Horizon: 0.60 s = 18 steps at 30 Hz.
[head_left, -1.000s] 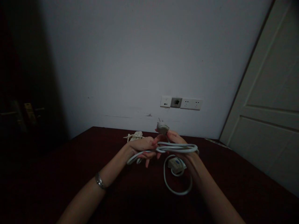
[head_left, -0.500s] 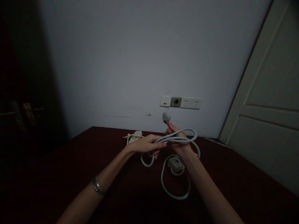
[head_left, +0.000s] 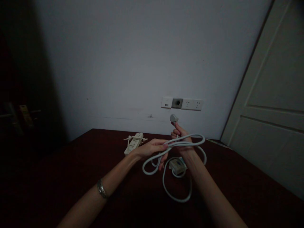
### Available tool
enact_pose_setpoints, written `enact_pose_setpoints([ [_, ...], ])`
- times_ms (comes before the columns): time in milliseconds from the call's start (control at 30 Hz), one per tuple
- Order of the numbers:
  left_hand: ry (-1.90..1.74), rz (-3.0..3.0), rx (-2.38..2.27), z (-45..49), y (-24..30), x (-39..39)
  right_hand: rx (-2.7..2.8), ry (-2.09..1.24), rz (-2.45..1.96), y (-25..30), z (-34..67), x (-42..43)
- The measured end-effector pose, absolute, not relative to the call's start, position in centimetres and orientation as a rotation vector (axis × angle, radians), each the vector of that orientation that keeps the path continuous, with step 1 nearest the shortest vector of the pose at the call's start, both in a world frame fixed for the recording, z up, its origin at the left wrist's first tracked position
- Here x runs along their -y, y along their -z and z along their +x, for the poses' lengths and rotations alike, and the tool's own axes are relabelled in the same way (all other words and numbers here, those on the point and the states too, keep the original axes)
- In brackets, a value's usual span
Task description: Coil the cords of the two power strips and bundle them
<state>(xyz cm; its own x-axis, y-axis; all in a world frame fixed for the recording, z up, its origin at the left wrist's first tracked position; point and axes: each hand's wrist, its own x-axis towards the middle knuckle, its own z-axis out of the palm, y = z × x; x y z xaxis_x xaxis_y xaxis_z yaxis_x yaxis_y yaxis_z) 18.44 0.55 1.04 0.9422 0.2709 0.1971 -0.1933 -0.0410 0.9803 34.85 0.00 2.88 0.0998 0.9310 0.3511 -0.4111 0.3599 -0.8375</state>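
Note:
A white power cable (head_left: 177, 199) hangs in loops between my hands above a dark red table (head_left: 71, 177). My right hand (head_left: 181, 139) is closed on the cable near its end, with the grey plug (head_left: 174, 118) sticking up above the fingers. Several turns of cable circle that hand. My left hand (head_left: 152, 148) pinches the loops from the left. A small white socket box (head_left: 177, 166) on the cable's other end lies on the table under my right wrist.
A second white power strip (head_left: 133, 143) with its cord wound up lies at the table's far edge. A row of wall sockets (head_left: 182, 104) sits above the table. A pale door (head_left: 273, 110) stands to the right. The left side is dark.
My right hand has lifted, raising the plug higher toward the wall sockets. The cable loops have loosened and hang lower below my left hand.

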Motion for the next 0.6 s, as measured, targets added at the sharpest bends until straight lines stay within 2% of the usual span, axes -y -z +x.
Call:
enact_pose_setpoints([
  [433, -0.183, 1.44, -0.032, 19.6, -0.5, 0.7, 0.555, -0.929, -0.528, -3.3, 37.9, 0.1],
  [600, -0.252, 1.437, -0.103, 20.1, -0.5, 0.8, 0.678, -1.008, -0.463, -5.0, 38.9, 1.5],
])
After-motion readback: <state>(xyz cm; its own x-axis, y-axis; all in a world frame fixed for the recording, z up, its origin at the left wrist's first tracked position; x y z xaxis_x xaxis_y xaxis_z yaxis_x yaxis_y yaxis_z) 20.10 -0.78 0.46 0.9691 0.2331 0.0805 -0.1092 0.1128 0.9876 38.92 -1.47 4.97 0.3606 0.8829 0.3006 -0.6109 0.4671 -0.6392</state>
